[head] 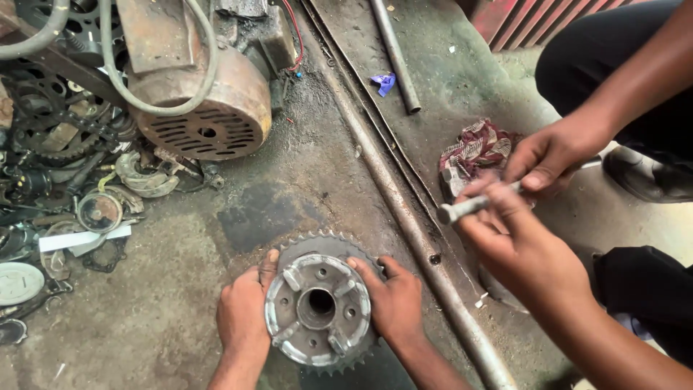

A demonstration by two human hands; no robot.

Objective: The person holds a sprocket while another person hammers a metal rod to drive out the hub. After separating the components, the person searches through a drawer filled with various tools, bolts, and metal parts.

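Observation:
A toothed sprocket with a silver hub (317, 309) lies flat on the dirty concrete floor, its centre bore facing up. My left hand (242, 318) grips its left rim, thumb up by the teeth. My right hand (393, 300) holds the right rim, fingers on the hub's edge. To the right, another person's two hands (523, 209) hold a grey metal rod (465, 208) a little above the floor, its blunt end pointing left toward the sprocket.
A long rusty pipe (404, 217) runs diagonally across the floor just right of the sprocket. A rusty motor with a vented end cover (206, 115) stands top left beside a heap of chains and greasy parts (65, 180). A patterned rag (480, 144) lies near the other person's hands.

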